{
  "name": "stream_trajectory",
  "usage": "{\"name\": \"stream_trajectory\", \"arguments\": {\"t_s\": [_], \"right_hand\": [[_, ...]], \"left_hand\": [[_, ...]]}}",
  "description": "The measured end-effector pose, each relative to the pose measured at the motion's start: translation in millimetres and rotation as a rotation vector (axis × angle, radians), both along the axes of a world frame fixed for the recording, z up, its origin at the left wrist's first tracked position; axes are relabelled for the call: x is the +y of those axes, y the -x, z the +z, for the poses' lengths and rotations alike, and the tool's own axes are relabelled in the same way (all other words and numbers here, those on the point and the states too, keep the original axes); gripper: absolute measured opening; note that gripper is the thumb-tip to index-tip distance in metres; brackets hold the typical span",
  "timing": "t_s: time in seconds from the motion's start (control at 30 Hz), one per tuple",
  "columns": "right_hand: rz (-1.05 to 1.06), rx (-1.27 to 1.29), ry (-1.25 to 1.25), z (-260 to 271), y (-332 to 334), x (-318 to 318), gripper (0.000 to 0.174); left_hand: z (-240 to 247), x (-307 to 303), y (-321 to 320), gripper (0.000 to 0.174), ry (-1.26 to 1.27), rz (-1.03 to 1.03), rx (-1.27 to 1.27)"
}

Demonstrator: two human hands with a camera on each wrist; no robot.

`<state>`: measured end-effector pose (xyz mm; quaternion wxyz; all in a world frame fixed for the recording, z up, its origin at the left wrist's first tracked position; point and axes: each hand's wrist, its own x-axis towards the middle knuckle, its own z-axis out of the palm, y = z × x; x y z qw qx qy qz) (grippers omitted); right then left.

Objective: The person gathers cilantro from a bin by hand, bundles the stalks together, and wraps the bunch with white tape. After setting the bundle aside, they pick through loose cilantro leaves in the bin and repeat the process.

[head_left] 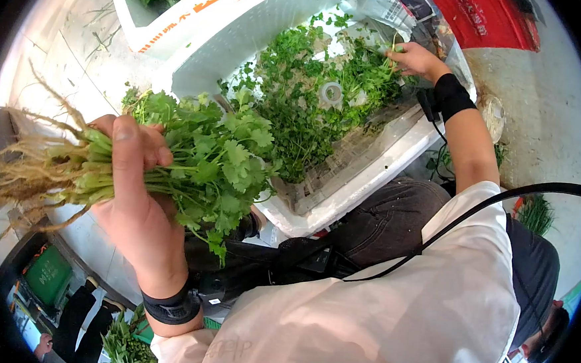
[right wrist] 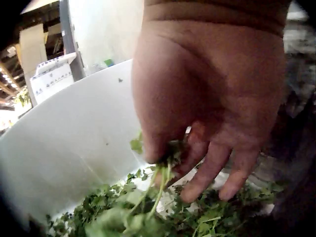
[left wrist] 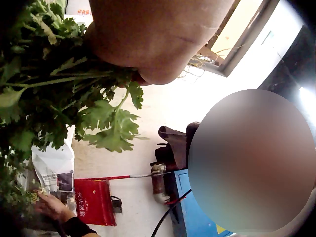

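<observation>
My left hand [head_left: 137, 179] grips a thick bunch of coriander [head_left: 229, 154], roots pointing left and leaves right, outside and left of the white foam box [head_left: 371, 168]. The same bunch's leaves [left wrist: 111, 123] hang beside my palm in the left wrist view. Over the far right end of the box, my right hand [head_left: 418, 59] pinches a thin coriander sprig [right wrist: 160, 190] between thumb and index finger, the other fingers loosely spread. Loose coriander [head_left: 301, 109] covers much of the box floor. A round clear plastic ring [head_left: 331, 93] lies among it.
Newspaper [head_left: 352, 149] lines the box's near side. Behind stands a second foam box [head_left: 149, 36] with greens. A red item with white lettering [head_left: 480, 23] lies at the far right. A black cable [head_left: 489, 197] crosses my shirt. Another person [head_left: 544, 323] is at the lower right.
</observation>
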<state>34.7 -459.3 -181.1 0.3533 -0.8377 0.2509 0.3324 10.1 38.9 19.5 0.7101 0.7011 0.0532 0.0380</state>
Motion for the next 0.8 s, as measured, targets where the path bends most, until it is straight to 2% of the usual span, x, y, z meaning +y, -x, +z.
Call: {"name": "stream_trajectory", "arguments": {"t_s": [0.13,0.17,0.2,0.27,0.3,0.33,0.4,0.43,0.47,0.53,0.57,0.6,0.67,0.73,0.8], "right_hand": [[-0.048,-0.090,-0.001,7.4,-9.1,14.6,0.051],[-0.309,-0.254,-0.199,4.7,-3.2,26.6,0.049],[-0.301,-0.258,-0.202,7.6,-6.2,28.8,0.049],[-0.073,-0.147,-0.111,14.3,-11.7,29.1,0.050],[0.093,-0.166,0.076,17.7,-13.7,30.4,0.050],[0.103,-0.175,0.078,21.2,-13.5,33.8,0.050],[-0.188,-0.263,-0.249,26.5,-12.8,46.4,0.050],[0.052,-0.286,-0.026,40.1,-15.8,57.2,0.049],[0.108,-0.287,-0.025,52.1,-16.5,70.9,0.037],[0.049,-0.342,-0.239,78.6,-15.6,103.4,0.037],[0.194,-0.375,-0.129,99.1,-16.0,121.2,0.037],[0.160,-0.386,-0.216,121.6,-12.2,143.7,0.038],[0.163,-0.391,-0.273,164.7,-4.6,181.3,0.036],[0.140,-0.439,-0.452,186.1,4.9,204.4,0.036],[0.161,-0.492,-0.482,205.3,13.8,225.4,0.033]], "left_hand": [[-0.9,-4.1,-0.8,0.016,0.043,-0.014,0.012],[1.3,-5.8,0.3,0.012,0.063,-0.006,0.031],[0.9,-5.9,-0.2,0.012,0.062,0.002,0.026],[-4.2,-6.2,-1.7,0.012,0.051,-0.036,0.012],[-7.7,-5.6,-0.9,0.011,0.127,-0.056,0.006],[-9.5,-6.5,-1.2,0.011,0.129,-0.047,-0.003],[-9.0,-11.4,-2.6,0.009,0.134,-0.080,0.015],[-4.9,-17.0,-1.1,0.010,0.123,-0.057,0.018],[-11.8,-16.6,-1.7,0.011,0.166,-0.107,0.000],[-14.4,-18.2,-1.3,0.015,0.091,-0.200,0.044],[-14.0,-20.0,-1.0,0.011,0.057,-0.245,0.093],[-13.9,-22.2,-1.1,0.008,0.024,-0.291,0.145],[-20.4,-26.8,-1.8,0.008,0.123,-0.357,0.203],[-25.4,-35.3,-0.4,0.015,0.233,-0.320,0.228],[-23.4,-36.8,-0.4,0.017,0.241,-0.359,0.262]]}}
